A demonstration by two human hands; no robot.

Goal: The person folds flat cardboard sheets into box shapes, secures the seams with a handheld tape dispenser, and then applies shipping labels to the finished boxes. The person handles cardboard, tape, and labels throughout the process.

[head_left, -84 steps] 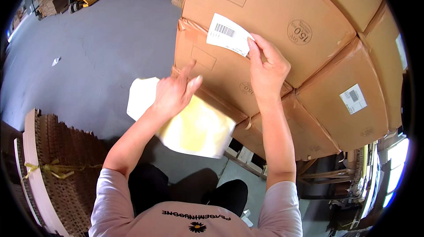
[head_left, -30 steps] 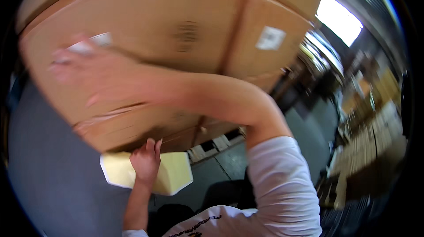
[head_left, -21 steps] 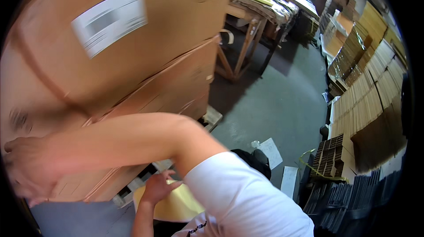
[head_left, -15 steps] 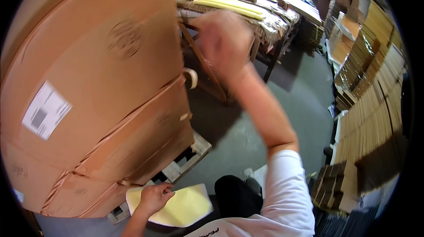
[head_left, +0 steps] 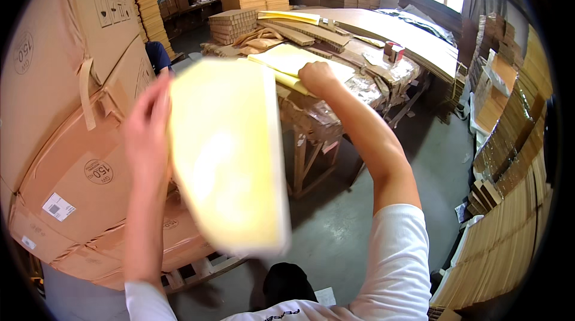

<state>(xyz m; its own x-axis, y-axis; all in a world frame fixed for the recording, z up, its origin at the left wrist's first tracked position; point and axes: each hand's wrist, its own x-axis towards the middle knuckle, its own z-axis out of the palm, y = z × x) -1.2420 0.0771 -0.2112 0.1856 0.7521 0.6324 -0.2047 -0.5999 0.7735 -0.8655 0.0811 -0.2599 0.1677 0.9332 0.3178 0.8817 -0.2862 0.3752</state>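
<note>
Currently, your left hand [head_left: 148, 126] grips the blurred pale-yellow sheet [head_left: 227, 153] by its left edge; it extends rightward, long axis near-vertical. Your right hand [head_left: 320, 78], nearer the bench [head_left: 311, 122], curls at the yellow stack's [head_left: 299, 60] edge; pinch: cannot tell.
</note>
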